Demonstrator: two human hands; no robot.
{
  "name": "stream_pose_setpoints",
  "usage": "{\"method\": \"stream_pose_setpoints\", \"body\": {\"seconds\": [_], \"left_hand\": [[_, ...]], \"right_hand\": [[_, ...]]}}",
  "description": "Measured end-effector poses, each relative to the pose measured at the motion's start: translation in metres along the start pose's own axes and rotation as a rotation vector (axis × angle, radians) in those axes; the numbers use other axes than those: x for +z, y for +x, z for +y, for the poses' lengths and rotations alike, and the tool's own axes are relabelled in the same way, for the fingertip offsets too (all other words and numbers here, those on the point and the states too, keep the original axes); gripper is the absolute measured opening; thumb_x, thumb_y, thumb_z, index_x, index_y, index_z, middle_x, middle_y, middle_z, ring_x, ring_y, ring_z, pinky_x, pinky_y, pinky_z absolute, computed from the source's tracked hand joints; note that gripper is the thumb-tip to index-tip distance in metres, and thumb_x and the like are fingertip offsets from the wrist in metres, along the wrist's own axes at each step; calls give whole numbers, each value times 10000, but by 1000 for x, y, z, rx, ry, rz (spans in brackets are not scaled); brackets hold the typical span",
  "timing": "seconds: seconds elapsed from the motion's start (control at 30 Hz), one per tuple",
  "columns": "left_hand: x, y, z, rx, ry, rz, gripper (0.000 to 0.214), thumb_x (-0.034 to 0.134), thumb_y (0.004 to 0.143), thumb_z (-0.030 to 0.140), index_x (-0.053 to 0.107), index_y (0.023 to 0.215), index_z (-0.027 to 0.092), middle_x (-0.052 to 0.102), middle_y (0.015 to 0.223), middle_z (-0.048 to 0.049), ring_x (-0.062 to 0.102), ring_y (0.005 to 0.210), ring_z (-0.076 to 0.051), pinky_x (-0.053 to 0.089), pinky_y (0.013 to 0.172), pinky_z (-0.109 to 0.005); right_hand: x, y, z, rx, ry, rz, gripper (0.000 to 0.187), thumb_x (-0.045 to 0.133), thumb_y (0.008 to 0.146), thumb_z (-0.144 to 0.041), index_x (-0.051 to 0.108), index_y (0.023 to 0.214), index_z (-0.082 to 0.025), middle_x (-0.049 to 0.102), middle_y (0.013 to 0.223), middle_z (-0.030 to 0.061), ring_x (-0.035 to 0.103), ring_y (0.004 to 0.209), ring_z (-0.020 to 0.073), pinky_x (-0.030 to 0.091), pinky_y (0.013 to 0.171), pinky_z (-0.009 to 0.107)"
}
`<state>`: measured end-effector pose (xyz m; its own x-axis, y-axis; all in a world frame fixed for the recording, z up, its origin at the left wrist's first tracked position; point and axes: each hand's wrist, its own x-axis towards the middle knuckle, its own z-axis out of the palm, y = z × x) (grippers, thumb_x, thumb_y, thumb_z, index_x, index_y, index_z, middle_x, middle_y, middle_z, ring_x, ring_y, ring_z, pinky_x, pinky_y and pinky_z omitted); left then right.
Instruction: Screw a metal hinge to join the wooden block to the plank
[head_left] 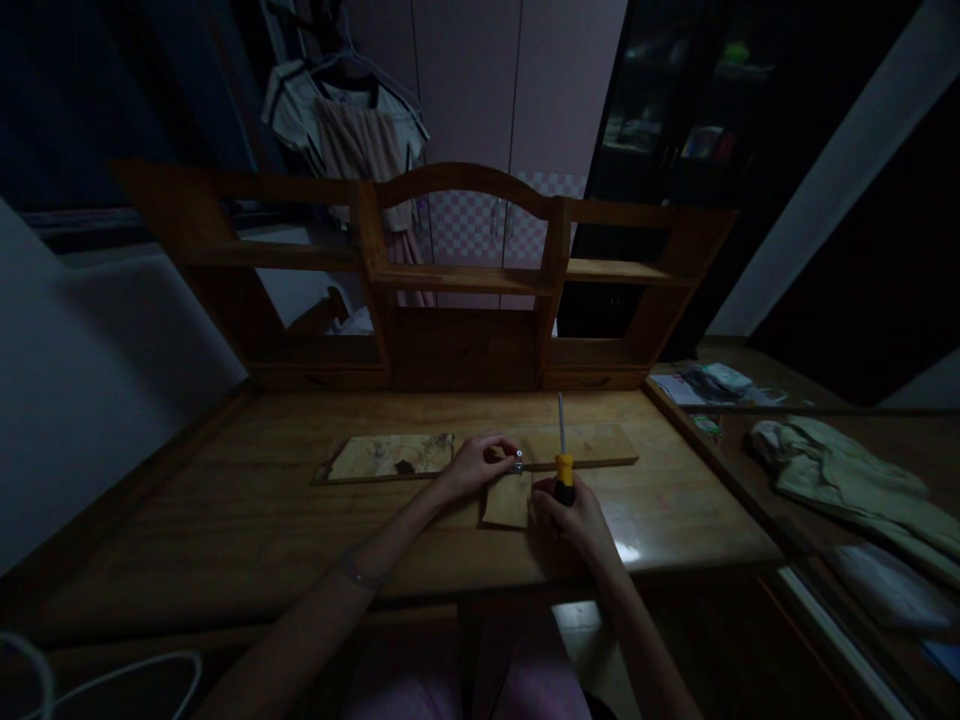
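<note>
My right hand [574, 518] is closed round the yellow and black handle of a screwdriver [562, 455], whose metal shaft points away from me over a long wooden board [390, 457]. My left hand [476, 463] rests curled on that board, fingertips pinched at a small shiny metal piece [518, 461]. A small wooden block [508, 500] lies between my two hands, just below the board. All of it sits on a wooden desk [262, 530].
A wooden shelf unit [457, 280] stands at the back of the desk. To the right, a side surface holds folded cloth [847, 480] and papers [705, 385]. Clothes hang behind the shelf. White cable loops lie at the lower left [112, 675].
</note>
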<state>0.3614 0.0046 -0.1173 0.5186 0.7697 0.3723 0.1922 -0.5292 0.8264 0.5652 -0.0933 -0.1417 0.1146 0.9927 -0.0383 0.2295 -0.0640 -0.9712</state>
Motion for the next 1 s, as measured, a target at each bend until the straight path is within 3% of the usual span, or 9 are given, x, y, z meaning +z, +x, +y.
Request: {"method": "stream_pose_setpoints", "body": {"seconds": [0.17,0.53,0.83,1.0], "left_hand": [[-2,2,-2,87,19,-13,163,671,889,313,685,921,153,643,989,-54,585,974,-168,410,898,-252],[5,2,-13,58,50,6,104,684,858,237,700,931,165,648,945,-20,592,908,-144,428,835,-230],[5,3,-17,222,191,-17,84,701,828,175,689,910,179,640,916,-15,561,937,-168,398,900,-289],[5,3,-19,265,206,-32,120,694,823,156,698,939,188,583,1035,-47,536,1012,-178,394,930,-299]], "right_hand": [[15,8,7,16,3,26,398,717,775,-433,552,977,-132,587,717,20,532,543,157,421,474,257],[20,14,3,-30,6,131,417,721,733,-471,540,888,-129,564,676,38,482,519,138,363,467,231],[19,12,-7,-82,-39,152,391,695,739,-455,588,906,-119,597,735,73,546,615,186,417,527,265],[13,9,-10,-119,-87,184,389,673,769,-473,612,922,-120,623,801,86,581,730,215,449,617,286]]}}
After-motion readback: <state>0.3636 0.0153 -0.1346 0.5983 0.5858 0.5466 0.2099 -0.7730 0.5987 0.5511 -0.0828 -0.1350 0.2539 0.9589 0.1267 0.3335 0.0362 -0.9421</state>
